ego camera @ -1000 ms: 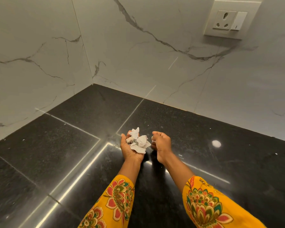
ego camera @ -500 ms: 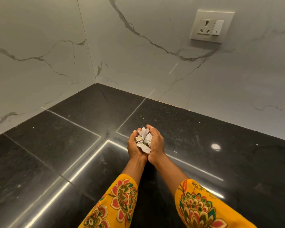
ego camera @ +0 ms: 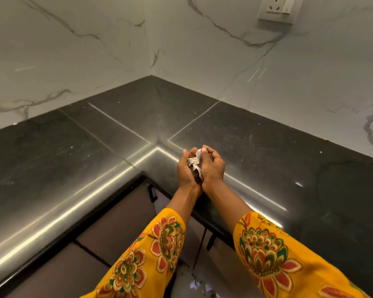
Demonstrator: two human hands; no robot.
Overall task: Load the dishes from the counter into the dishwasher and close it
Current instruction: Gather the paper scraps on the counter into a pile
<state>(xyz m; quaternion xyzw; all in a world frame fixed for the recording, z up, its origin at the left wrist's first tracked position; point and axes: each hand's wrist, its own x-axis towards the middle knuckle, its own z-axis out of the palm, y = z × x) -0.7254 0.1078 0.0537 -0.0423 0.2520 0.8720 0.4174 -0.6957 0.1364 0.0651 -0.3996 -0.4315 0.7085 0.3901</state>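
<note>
Two hands, cupped side by side above the inner corner of one black counter [ego camera: 52, 160]. Left hand [ego camera: 186, 168] and right hand [ego camera: 212, 166] curl their fingers round one crumpled wad of white paper scraps [ego camera: 195, 165], pressed between the palms. No dishes or dishwasher in view. One wall socket [ego camera: 278, 9] at one o'clock; two cabinet handles [ego camera: 151, 193] at six o'clock. Compared with half a second earlier, the hands have drawn back toward the counter's edge, and the cabinet fronts have entered view.
</note>
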